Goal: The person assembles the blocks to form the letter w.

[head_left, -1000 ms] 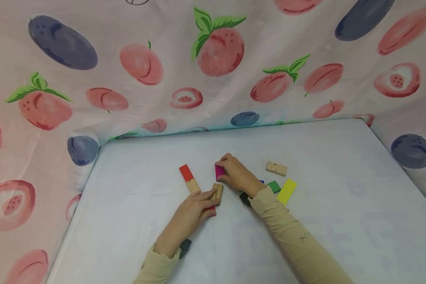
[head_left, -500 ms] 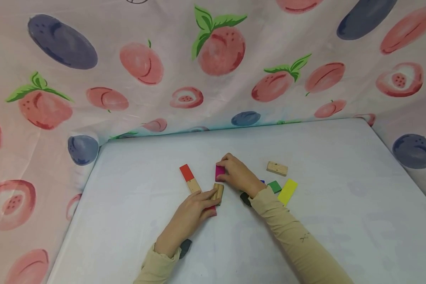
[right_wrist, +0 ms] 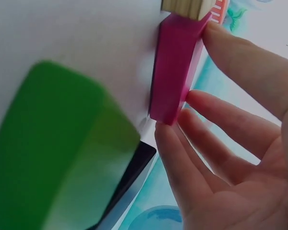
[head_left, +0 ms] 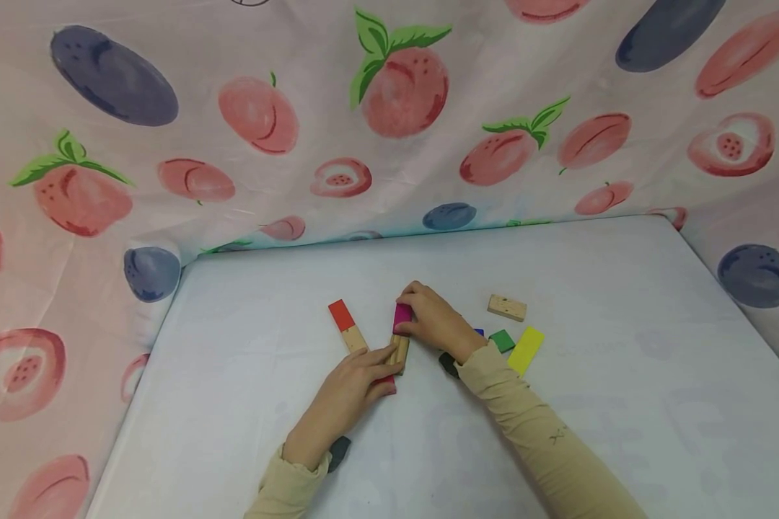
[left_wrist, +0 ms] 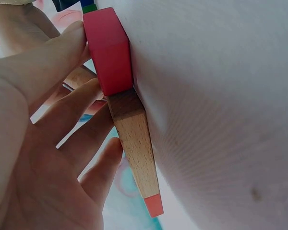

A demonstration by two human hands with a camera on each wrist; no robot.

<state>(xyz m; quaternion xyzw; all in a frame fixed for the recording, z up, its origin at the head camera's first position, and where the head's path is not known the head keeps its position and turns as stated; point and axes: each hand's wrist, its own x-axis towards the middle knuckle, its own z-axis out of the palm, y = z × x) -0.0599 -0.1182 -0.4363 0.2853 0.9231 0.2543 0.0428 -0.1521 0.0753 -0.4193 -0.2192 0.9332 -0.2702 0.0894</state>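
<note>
My right hand (head_left: 433,317) pinches a magenta block (head_left: 402,317) lengthwise, thumb at its near end and fingertips at its far end. In the right wrist view, the magenta block (right_wrist: 177,67) meets the end of a wooden block (right_wrist: 187,5). My left hand (head_left: 347,393) lies over that plain wooden block (head_left: 400,352) and a red block (head_left: 386,380), its fingers extended and touching them. Seen from the left wrist, the red block (left_wrist: 110,52) joins another wooden block (left_wrist: 134,148), followed by an orange-red block (left_wrist: 154,206).
Right of my right hand lie a green block (head_left: 502,340), a yellow block (head_left: 526,351) and part of a blue block (head_left: 479,332). Farther back is a plain wooden block (head_left: 506,308). A fruit-patterned cloth (head_left: 389,166) rises behind the white table (head_left: 597,288).
The magenta block in my right hand has shifted slightly towards me, closing the small gap to the wooden block. My left hand has stayed where it was.
</note>
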